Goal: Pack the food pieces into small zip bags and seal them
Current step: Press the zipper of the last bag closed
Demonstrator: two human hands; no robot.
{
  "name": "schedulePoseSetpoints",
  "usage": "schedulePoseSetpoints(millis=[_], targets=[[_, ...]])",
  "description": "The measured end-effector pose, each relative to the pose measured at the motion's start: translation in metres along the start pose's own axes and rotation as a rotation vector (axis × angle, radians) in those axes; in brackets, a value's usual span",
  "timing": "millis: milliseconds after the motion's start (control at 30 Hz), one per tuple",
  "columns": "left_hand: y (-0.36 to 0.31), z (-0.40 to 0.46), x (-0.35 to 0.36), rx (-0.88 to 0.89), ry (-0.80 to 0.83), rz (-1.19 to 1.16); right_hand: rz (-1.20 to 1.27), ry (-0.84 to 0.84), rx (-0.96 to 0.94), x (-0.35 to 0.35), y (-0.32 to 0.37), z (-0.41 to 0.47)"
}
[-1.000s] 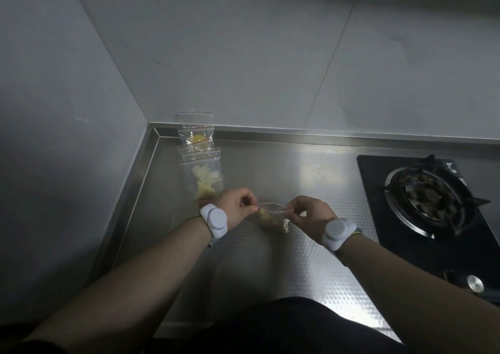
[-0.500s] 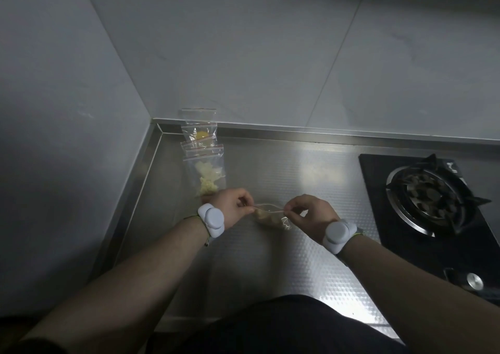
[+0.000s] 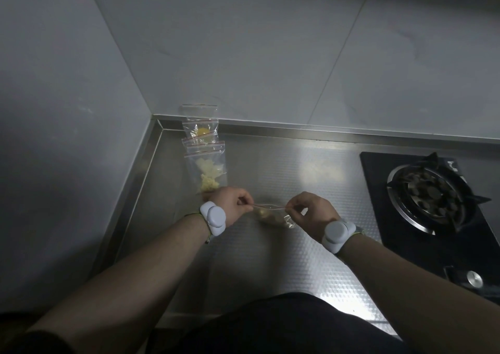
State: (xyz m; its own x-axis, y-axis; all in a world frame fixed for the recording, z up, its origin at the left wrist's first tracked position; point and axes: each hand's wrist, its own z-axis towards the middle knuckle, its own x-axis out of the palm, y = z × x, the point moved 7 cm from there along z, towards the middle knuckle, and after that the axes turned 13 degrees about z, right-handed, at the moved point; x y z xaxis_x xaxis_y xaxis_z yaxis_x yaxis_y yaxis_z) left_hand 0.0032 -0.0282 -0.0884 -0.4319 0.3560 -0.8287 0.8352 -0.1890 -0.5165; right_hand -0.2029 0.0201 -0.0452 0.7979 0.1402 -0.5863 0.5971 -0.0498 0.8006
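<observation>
A small clear zip bag [image 3: 273,215] with brownish food pieces inside hangs just above the steel counter [image 3: 270,259]. My left hand [image 3: 232,204] pinches the left end of its zip strip and my right hand [image 3: 311,213] pinches the right end, so the strip is stretched between them. Behind my left hand lies a zip bag of pale yellow pieces [image 3: 209,172]. Farther back, a zip bag with a yellow-orange piece [image 3: 201,131] leans in the corner against the wall.
A black gas hob with a round burner [image 3: 427,194] and a metal knob [image 3: 474,279] fills the right side. Grey walls close the counter at the left and back. A raised steel rim [image 3: 130,191] runs along the counter's left edge.
Both hands have stayed pinched on the bag's zip strip. My right hand has shifted slightly to the right along it, and the view has tilted a little.
</observation>
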Motion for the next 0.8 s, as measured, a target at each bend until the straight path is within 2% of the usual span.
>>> schedulePoseSetpoints(millis=[400, 800], targets=[[0.000, -0.001, -0.003, 0.017, -0.023, 0.016, -0.064, 0.060, -0.029, 0.013, 0.002, 0.010], [-0.019, -0.001, -0.008, 0.120, -0.034, 0.010, -0.074, 0.066, -0.023, 0.013, 0.002, 0.011]])
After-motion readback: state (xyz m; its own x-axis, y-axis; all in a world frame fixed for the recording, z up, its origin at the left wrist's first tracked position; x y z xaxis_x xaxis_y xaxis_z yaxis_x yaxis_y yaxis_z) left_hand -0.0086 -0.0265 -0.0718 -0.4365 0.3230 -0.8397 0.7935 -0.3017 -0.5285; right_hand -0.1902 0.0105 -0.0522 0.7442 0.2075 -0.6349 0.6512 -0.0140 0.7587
